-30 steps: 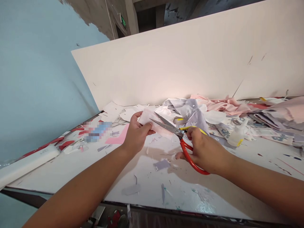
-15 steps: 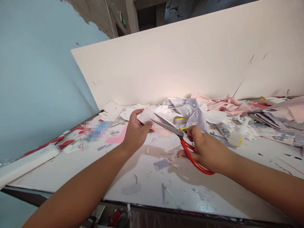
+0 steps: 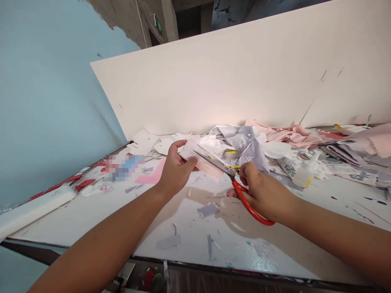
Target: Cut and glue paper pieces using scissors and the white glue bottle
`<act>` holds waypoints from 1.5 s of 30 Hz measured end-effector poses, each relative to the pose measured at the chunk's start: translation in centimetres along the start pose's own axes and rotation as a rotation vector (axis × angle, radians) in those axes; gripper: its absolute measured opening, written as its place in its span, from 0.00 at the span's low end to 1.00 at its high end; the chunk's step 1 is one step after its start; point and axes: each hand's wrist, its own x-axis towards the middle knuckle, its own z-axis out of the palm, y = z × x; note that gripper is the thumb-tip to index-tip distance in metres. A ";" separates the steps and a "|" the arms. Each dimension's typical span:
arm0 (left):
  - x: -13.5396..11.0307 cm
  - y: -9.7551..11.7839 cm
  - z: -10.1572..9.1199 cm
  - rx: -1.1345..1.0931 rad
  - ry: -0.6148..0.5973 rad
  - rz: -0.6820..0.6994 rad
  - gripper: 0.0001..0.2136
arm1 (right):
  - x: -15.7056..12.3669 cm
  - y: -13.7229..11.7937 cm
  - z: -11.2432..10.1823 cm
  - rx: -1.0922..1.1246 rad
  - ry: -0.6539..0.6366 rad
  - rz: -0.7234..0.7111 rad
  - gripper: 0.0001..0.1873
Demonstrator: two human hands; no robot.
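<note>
My left hand (image 3: 175,171) is closed round a pale pink-white scrap of fabric (image 3: 204,159), held just above the white worktable (image 3: 122,211). My right hand (image 3: 265,191) grips red-handled scissors (image 3: 235,179); its fingers sit through the handle loops. The steel blades point up and left and lie nearly closed across the scrap's right part. Both hands hover over the table's middle.
A heap of grey, patterned and pink fabric (image 3: 275,142) lies along the tall white board (image 3: 244,81) at the back. Paper and cloth offcuts (image 3: 207,211) litter the table. A white squeeze bottle (image 3: 302,173) lies right of my hands. A white roll (image 3: 33,209) rests at the left edge.
The scissor blades have closed on the scrap from a wide-open position. My left hand and the scrap have risen slightly.
</note>
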 end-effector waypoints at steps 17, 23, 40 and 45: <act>-0.1 0.0 -0.2 0.085 0.003 0.010 0.20 | 0.1 -0.4 -0.1 -0.182 -0.065 0.041 0.14; -0.2 0.0 -0.1 0.050 -0.005 0.012 0.20 | 0.2 -0.3 0.1 -0.405 -0.016 -0.008 0.18; 0.1 -0.3 -0.2 0.005 0.004 0.004 0.20 | 0.2 0.1 0.1 -0.326 0.020 -0.095 0.21; 0.4 -0.6 -0.3 -0.002 0.026 -0.016 0.21 | 0.2 0.3 -0.4 -0.289 0.029 -0.048 0.23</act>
